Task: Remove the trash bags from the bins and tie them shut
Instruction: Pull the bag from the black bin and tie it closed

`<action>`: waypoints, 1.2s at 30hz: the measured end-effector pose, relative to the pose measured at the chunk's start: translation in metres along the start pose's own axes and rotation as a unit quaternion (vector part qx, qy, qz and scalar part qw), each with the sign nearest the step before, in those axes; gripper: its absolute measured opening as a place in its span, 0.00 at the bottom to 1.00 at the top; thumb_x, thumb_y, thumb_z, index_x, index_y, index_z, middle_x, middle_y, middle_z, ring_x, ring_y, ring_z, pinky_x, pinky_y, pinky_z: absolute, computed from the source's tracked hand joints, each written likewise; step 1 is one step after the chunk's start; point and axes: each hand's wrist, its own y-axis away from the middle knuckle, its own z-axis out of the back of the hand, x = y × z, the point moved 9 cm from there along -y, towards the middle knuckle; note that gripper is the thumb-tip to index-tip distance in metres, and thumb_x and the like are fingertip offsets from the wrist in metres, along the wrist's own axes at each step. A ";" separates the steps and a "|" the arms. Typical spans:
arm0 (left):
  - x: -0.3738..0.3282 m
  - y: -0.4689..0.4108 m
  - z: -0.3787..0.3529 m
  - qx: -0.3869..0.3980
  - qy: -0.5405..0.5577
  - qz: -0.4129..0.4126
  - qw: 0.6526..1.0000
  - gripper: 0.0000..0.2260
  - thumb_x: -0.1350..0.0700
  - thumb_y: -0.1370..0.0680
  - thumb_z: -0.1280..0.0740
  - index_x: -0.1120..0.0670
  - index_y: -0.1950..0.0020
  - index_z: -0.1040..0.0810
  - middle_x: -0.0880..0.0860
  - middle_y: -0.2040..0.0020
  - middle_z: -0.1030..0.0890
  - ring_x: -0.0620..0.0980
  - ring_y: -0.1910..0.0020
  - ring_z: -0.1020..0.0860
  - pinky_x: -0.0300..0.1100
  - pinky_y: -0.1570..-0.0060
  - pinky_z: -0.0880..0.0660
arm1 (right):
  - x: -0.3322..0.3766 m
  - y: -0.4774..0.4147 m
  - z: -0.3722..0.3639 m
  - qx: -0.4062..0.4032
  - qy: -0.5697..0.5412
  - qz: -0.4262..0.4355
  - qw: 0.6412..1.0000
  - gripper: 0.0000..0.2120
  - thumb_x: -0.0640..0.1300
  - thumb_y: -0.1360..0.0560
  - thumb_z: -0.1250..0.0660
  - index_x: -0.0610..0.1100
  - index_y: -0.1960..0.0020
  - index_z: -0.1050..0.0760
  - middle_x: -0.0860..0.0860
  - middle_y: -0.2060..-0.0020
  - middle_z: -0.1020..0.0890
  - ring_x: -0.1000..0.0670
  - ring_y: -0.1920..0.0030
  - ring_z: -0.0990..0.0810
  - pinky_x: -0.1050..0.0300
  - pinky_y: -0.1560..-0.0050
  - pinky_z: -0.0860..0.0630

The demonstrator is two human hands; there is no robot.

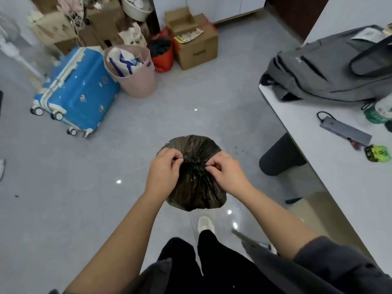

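A full black trash bag [196,187] hangs in front of me over the grey floor, its mouth gathered into a tight bunch at the top. My left hand [164,169] pinches one twisted end of the bag on the left of the bunch. My right hand [228,170] pinches the other end on the right. Both ends are pulled apart sideways across the gathered neck. A pink plastic bin [131,70] stands further back on the left, with a white and blue bag inside it.
A blue suitcase [78,90] lies beside the pink bin. Cardboard boxes [195,41] and a red bag [163,53] crowd the far wall. A white table [331,166] on the right carries a grey backpack [331,66]. A dark round bin [280,158] sits under the table's edge.
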 end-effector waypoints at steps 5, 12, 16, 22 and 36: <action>-0.005 -0.117 0.008 -0.002 0.013 -0.029 0.999 0.05 0.63 0.25 0.34 0.54 0.58 0.23 0.49 0.59 0.23 0.42 0.62 0.27 0.25 0.58 0.34 | 0.022 -0.105 0.033 -0.025 0.023 0.007 0.999 0.03 0.41 0.25 0.34 0.43 0.57 0.23 0.52 0.60 0.19 0.52 0.57 0.23 0.59 0.54 0.28; 0.008 -0.294 -0.013 0.052 0.046 -0.054 0.996 0.04 0.62 0.25 0.34 0.54 0.58 0.23 0.47 0.59 0.24 0.38 0.60 0.28 0.23 0.58 0.36 | 0.023 -0.264 0.075 -0.075 0.042 -0.031 0.996 0.07 0.40 0.24 0.35 0.48 0.59 0.28 0.53 0.62 0.23 0.52 0.57 0.27 0.57 0.56 0.32; -0.001 -0.390 -0.025 0.103 0.039 -0.082 0.990 0.04 0.61 0.25 0.33 0.53 0.58 0.23 0.47 0.58 0.24 0.41 0.61 0.28 0.30 0.58 0.34 | 0.017 -0.334 0.103 -0.120 0.037 -0.074 0.989 0.05 0.40 0.24 0.35 0.47 0.58 0.26 0.52 0.60 0.22 0.51 0.58 0.26 0.59 0.56 0.32; -0.038 -0.514 -0.048 0.132 0.031 -0.140 0.981 0.03 0.60 0.25 0.32 0.53 0.57 0.22 0.46 0.58 0.24 0.41 0.62 0.28 0.33 0.58 0.33 | -0.002 -0.430 0.159 -0.188 0.022 -0.101 0.977 0.02 0.38 0.26 0.33 0.44 0.57 0.23 0.48 0.59 0.20 0.48 0.56 0.23 0.53 0.52 0.26; -0.159 -0.772 -0.191 0.215 0.007 -0.186 0.959 0.02 0.59 0.25 0.32 0.53 0.57 0.22 0.48 0.57 0.23 0.46 0.60 0.25 0.38 0.55 0.29 | -0.107 -0.627 0.334 -0.232 0.004 -0.161 0.959 0.02 0.39 0.26 0.32 0.44 0.57 0.23 0.49 0.59 0.20 0.51 0.57 0.24 0.57 0.52 0.29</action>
